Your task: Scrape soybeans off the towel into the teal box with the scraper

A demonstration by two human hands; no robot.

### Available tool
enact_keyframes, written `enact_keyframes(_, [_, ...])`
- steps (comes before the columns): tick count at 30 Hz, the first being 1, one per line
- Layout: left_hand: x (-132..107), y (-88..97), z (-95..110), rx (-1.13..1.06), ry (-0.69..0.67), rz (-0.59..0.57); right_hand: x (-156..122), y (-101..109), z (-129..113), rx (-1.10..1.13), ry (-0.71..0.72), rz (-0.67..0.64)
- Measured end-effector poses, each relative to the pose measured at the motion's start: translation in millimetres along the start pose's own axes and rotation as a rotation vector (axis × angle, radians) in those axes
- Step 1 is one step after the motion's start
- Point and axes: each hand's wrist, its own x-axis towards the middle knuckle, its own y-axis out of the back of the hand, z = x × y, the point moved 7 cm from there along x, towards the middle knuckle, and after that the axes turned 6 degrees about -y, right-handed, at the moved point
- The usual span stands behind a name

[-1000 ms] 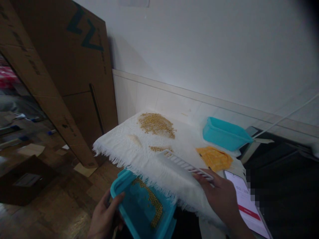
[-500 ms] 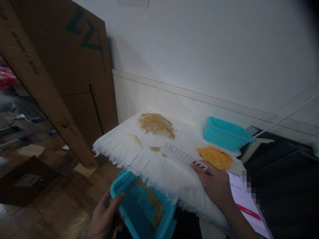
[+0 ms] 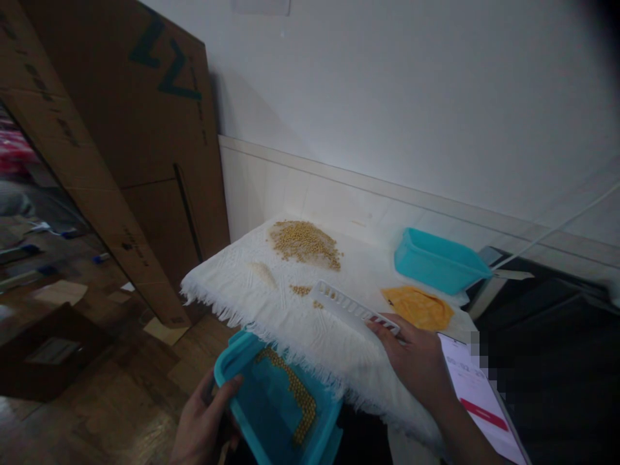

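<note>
My left hand [image 3: 208, 413] grips the near-left rim of a blue plastic bin [image 3: 261, 420], its thumb over the edge. The bin is held below the fringed edge of a white cloth [image 3: 271, 316], with a band of yellowish soybeans [image 3: 303, 400] inside. My right hand [image 3: 411, 355] is closed on one end of a white slotted plastic strip [image 3: 349, 310], which slants over the cloth. Beside the strip's far end lies a small group of soybeans [image 3: 301, 290]. Farther back is a larger soybean pile [image 3: 305, 242]. A small pale heap [image 3: 263, 274] sits left of them.
At the back right stands a second blue bin [image 3: 438, 261], with a yellow cloth [image 3: 419, 307] in front. A lit phone [image 3: 477, 394] lies by my right wrist. A tall cardboard box [image 3: 121, 129] rises at the left, and a white wall backs the cloth-covered surface.
The white slotted strip and my right hand have shifted slightly left. The bin and my left hand stay in place.
</note>
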Motion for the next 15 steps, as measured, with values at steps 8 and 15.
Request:
enact_keyframes(8, [2.3, 1.7, -8.9, -0.031, 0.019, 0.052, -18.3, -0.7, -8.8, -0.010, 0.146, -0.054])
enact_keyframes(15, [1.3, 3.6, -9.5, 0.010, 0.006, 0.039, -53.0, 1.3, -28.4, 0.010, 0.360, -0.054])
